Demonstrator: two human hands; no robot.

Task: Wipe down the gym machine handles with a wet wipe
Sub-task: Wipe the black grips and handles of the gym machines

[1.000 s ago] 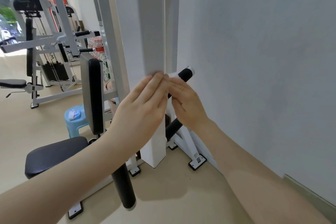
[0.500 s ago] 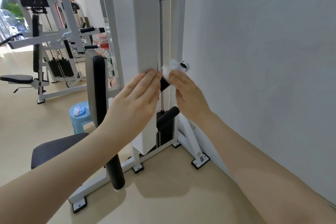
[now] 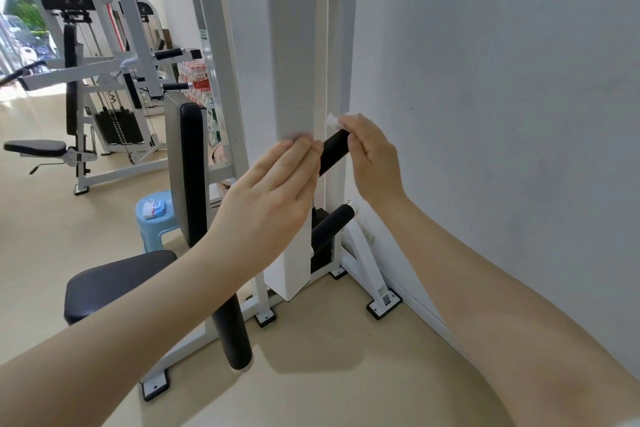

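A black foam handle [image 3: 331, 151] slants up to the right beside the machine's white column [image 3: 287, 45]. My right hand [image 3: 372, 156] is closed around its upper end, pressing a white wet wipe [image 3: 332, 120] that peeks out above my fingers. My left hand [image 3: 273, 198] lies flat with fingers together, its fingertips against the column just left of the handle, holding nothing. A second black handle [image 3: 330, 224] sticks out lower down, near the wall. A third black padded roller [image 3: 230, 333] hangs below my left forearm.
The grey wall [image 3: 502, 97] runs close on the right. The machine's black seat [image 3: 114, 282] and backrest [image 3: 188, 177] are at left, with a blue stool [image 3: 152, 229] bearing a wipe packet behind. Other machines stand at far left on the beige floor.
My right hand with the wipe has slid up the handle toward its tip, baring more black foam below. The view has shifted upward and closer; my left hand stays on the column.
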